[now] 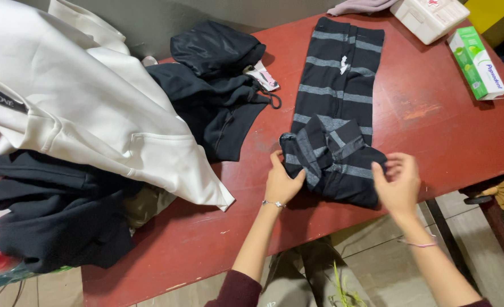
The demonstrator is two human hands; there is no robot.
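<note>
A black garment with grey stripes (337,96) lies folded into a long strip on the red table (434,119), its near end bunched up at the table's front edge. My left hand (281,182) pinches the left side of that bunched end. My right hand (398,183) rests at its right side, fingers curled against the fabric. Both wrists wear thin bracelets.
A pile of clothes fills the left of the table: a white hooded top (87,108), black garments (218,85) and more dark clothing (53,216). At the far right lie a white box (428,17) and a green and white carton (476,62). Floor tiles show below.
</note>
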